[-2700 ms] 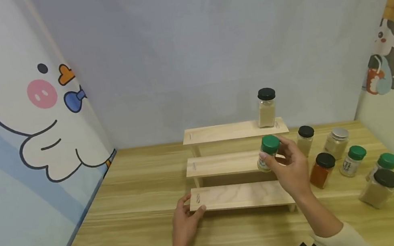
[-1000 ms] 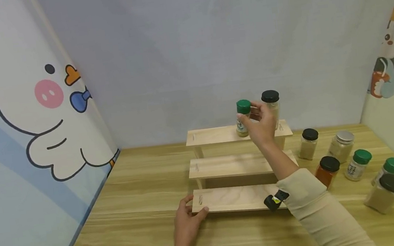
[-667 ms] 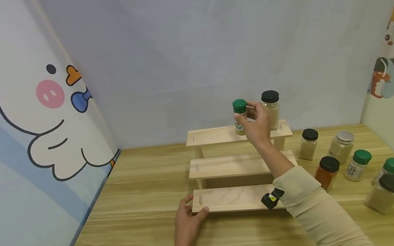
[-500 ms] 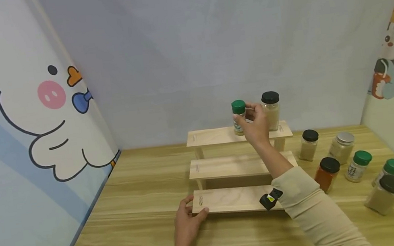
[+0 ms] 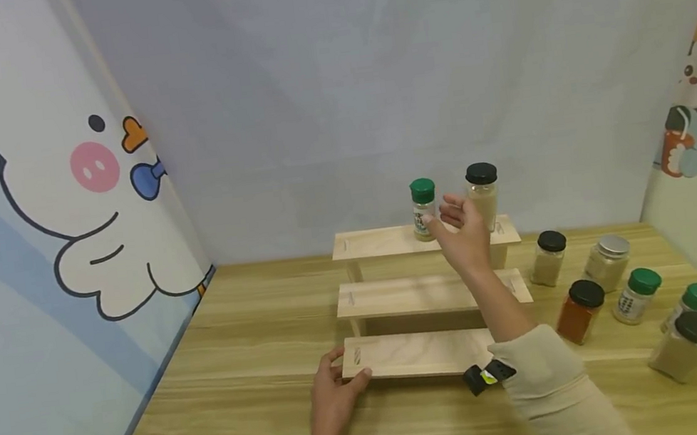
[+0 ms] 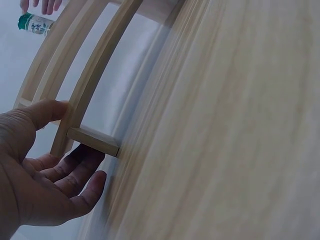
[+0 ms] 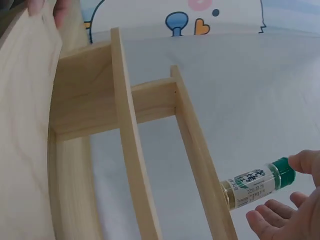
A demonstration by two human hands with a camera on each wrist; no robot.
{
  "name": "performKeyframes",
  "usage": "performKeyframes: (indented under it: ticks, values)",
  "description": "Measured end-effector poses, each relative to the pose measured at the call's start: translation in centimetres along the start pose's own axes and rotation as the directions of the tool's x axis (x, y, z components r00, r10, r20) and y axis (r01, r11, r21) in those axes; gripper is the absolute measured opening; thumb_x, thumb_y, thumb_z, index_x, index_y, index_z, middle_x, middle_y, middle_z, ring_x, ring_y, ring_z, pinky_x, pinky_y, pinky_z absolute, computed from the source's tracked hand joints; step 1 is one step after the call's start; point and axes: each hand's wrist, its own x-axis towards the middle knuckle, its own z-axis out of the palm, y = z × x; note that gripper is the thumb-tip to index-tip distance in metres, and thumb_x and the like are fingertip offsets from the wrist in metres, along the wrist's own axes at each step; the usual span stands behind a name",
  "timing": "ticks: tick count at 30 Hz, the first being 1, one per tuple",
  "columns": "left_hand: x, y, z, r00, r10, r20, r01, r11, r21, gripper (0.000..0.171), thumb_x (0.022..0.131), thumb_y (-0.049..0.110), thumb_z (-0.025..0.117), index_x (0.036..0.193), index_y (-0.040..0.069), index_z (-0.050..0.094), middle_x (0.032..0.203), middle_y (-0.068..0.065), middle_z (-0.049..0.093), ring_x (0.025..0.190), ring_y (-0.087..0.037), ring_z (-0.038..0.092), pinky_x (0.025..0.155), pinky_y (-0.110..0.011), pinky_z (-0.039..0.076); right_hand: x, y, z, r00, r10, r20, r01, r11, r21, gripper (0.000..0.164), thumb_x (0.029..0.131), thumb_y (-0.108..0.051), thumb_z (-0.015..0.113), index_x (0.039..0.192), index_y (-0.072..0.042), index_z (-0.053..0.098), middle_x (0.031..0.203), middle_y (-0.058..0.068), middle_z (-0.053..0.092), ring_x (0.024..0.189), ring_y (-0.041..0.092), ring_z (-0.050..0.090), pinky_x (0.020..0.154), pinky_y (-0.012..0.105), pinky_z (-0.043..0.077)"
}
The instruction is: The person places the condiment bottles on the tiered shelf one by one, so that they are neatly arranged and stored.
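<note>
A green-capped spice jar (image 5: 424, 211) stands upright on the top step of the three-step wooden rack (image 5: 422, 295). My right hand (image 5: 463, 233) is just right of it, fingers spread away from the glass. In the right wrist view the thumb is at the green cap (image 7: 286, 172), and I cannot tell whether it touches. A taller black-lidded jar (image 5: 483, 196) stands farther right on that step, partly behind the right hand. My left hand (image 5: 333, 395) grips the bottom step's left end; the left wrist view has its thumb on the plank and fingers around the leg (image 6: 95, 140).
Several jars stand on the table to the right of the rack: black-lidded ones (image 5: 547, 259), one with orange-red contents (image 5: 580, 313), a silver-lidded one (image 5: 607, 263) and green-capped ones (image 5: 637, 297). A cartoon-printed curtain (image 5: 95, 203) hangs at left, a plain cloth (image 5: 335, 104) behind.
The right hand carried the green-capped jar up and left to the top step, then let go and shifted slightly right, its fingers parting. The left hand stayed on the rack.
</note>
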Motion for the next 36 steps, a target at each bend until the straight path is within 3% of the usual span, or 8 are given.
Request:
performKeyframes:
  ticks: [7,13,24,30,36]
  values:
    - [-0.2,0.1,0.1,1.000,-0.005,-0.005,0.005,1.000,0.006,0.066,0.076,0.013,0.076,0.131,-0.002,0.043,0.095,-0.016,0.061,0.079,-0.023,0.060,0.063,-0.033,0.046,-2.6,-0.5,-1.2,0.998,0.049,0.032,-0.052,0.990,0.128,0.046,0.089,-0.012,0.064,0.130,-0.002,0.045,0.124,0.016,0.052,0.114,0.023,0.049,0.091,0.036,0.041]
    - [0.1,0.2,0.1,1.000,-0.004,0.004,0.004,1.000,0.020,0.067,0.077,0.018,0.076,0.133,0.000,0.042,0.099,-0.016,0.061,0.082,-0.023,0.059,0.066,-0.034,0.046,-4.2,-0.9,-2.3,0.997,0.077,0.014,-0.078,0.987,0.144,0.040,0.088,-0.009,0.064,0.125,-0.001,0.049,0.118,0.015,0.054,0.104,0.019,0.051,0.085,0.027,0.043]
    - [0.5,0.4,0.4,1.000,0.014,0.020,-0.015,1.000,0.020,0.067,0.079,0.018,0.074,0.134,0.000,0.041,0.098,-0.015,0.060,0.080,-0.023,0.059,0.065,-0.034,0.046,-6.4,-0.3,-5.9,0.985,0.160,-0.059,-0.152,0.981,0.121,0.030,0.088,-0.008,0.064,0.115,0.001,0.055,0.097,0.002,0.058,0.089,0.013,0.054,0.077,0.019,0.044]
    - [0.2,0.1,0.1,1.000,0.016,0.009,-0.016,1.000,0.024,0.067,0.078,0.018,0.075,0.133,0.000,0.042,0.097,-0.015,0.061,0.080,-0.023,0.059,0.065,-0.034,0.046,-7.6,0.0,-7.2,0.986,0.167,0.009,-0.168,0.986,0.014,0.035,0.088,-0.015,0.065,0.117,0.001,0.054,0.094,-0.004,0.059,0.086,0.010,0.054,0.076,0.018,0.043]
    - [-0.1,0.1,-0.1,1.000,-0.002,0.005,0.002,1.000,0.005,0.067,0.078,0.017,0.075,0.133,0.000,0.042,0.098,-0.015,0.062,0.082,-0.023,0.060,0.067,-0.034,0.046,-8.4,0.5,-8.0,0.989,0.104,0.101,-0.099,0.994,-0.056,0.041,0.089,-0.021,0.065,0.120,0.002,0.053,0.099,0.000,0.059,0.087,0.010,0.055,0.075,0.019,0.045]
